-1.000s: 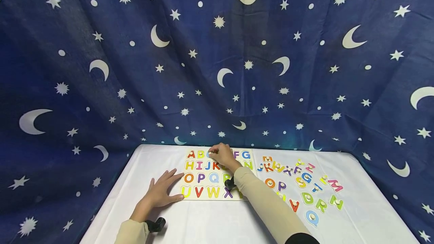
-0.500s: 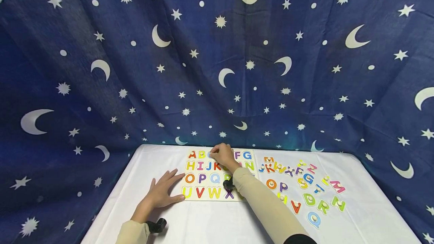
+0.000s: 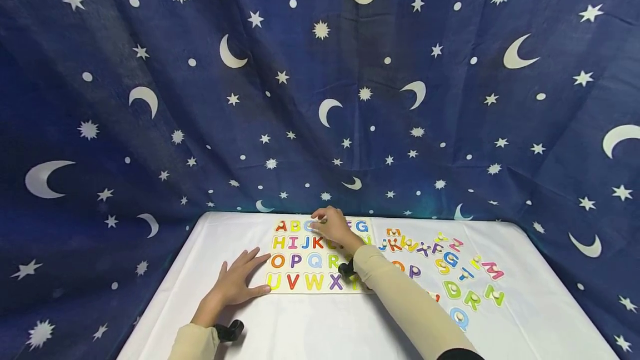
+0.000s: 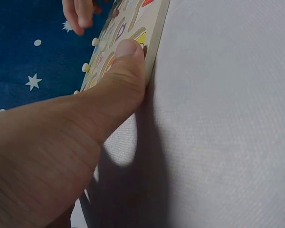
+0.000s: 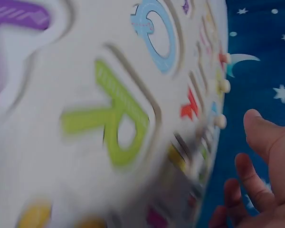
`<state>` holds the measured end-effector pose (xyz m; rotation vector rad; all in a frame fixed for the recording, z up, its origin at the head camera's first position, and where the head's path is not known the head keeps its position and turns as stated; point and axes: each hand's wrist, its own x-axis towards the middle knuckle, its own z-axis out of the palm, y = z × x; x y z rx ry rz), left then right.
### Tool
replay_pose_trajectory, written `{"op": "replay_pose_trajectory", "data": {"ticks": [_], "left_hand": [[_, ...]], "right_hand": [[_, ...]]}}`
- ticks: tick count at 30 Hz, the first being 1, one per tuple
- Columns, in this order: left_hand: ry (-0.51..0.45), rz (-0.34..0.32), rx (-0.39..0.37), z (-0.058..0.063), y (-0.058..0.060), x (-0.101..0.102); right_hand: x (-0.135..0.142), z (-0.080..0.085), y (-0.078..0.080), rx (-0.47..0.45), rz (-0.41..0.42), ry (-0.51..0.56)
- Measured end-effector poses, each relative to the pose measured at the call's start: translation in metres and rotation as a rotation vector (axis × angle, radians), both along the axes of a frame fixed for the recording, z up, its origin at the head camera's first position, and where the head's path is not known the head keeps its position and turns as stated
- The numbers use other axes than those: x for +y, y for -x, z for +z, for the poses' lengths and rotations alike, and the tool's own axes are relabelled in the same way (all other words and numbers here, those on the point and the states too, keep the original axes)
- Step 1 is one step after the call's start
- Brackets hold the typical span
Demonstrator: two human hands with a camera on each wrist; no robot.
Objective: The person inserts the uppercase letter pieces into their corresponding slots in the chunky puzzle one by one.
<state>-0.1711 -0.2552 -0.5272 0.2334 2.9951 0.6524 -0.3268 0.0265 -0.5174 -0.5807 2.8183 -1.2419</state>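
A wooden alphabet puzzle board (image 3: 304, 271) lies at the back of the table. Its A piece (image 3: 281, 226), B piece (image 3: 295, 226) and light blue C piece (image 3: 307, 226) sit in the top row, their wooden knobs (image 5: 220, 121) standing up in the right wrist view. My right hand (image 3: 334, 229) hovers just over the C with thumb and fingers apart, nothing between them. My left hand (image 3: 235, 283) lies spread at the board's left side, its thumb (image 4: 127, 49) resting on the near left corner. The right hand and sleeve hide part of the top rows.
Loose knobbed letters lie scattered right of the board, among them a blue Q (image 3: 459, 318), a green D (image 3: 452, 290), a green R (image 3: 471, 300) and a pink M (image 3: 493, 271). A blue star-and-moon curtain (image 3: 280, 126) hangs behind the white table (image 3: 310, 326).
My right hand has let go of the C piece's knob and lifted slightly up and right, its fingers parting. The left hand keeps its place on the board.
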Motion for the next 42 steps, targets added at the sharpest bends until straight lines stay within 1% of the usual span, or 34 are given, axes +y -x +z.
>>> {"op": "replay_pose_trajectory", "data": {"ticks": [5, 9, 12, 15, 19, 21, 23, 27, 31, 36, 39, 42], "left_hand": [[0.021, -0.003, 0.01, 0.0, 0.002, -0.001], [0.043, -0.013, 0.014, 0.001, 0.003, -0.002], [0.064, -0.032, 0.015, 0.003, 0.004, -0.004], [0.071, -0.046, 0.013, 0.006, 0.005, -0.006], [0.051, -0.037, -0.017, 0.006, 0.006, -0.007], [0.038, -0.032, -0.025, 0.004, 0.007, -0.008], [0.027, -0.031, -0.015, 0.002, 0.007, -0.008], [0.012, -0.031, -0.006, -0.002, 0.006, -0.007], [0.009, -0.037, -0.022, -0.003, 0.006, -0.006], [0.029, -0.047, -0.058, 0.0, 0.006, -0.002], [0.028, -0.045, -0.06, 0.002, 0.004, -0.001], [0.022, -0.04, -0.056, 0.001, 0.004, -0.002]], "right_hand": [[0.031, 0.019, -0.009, 0.075, 0.083, 0.002], [0.064, 0.032, -0.02, 0.103, 0.11, -0.002], [0.091, 0.042, -0.032, 0.112, 0.099, -0.005], [0.12, 0.05, -0.044, 0.109, 0.067, -0.001], [0.159, 0.054, -0.06, 0.12, 0.014, 0.011], [0.178, 0.053, -0.067, 0.134, -0.01, 0.018], [0.196, 0.05, -0.075, 0.15, -0.038, 0.021], [0.23, 0.041, -0.094, 0.162, -0.092, 0.024], [0.263, 0.029, -0.114, 0.132, -0.146, -0.012], [0.301, 0.012, -0.137, 0.054, -0.207, -0.081], [0.315, 0.002, -0.145, 0.036, -0.203, -0.097], [0.324, -0.005, -0.152, 0.042, -0.195, -0.109]]}}
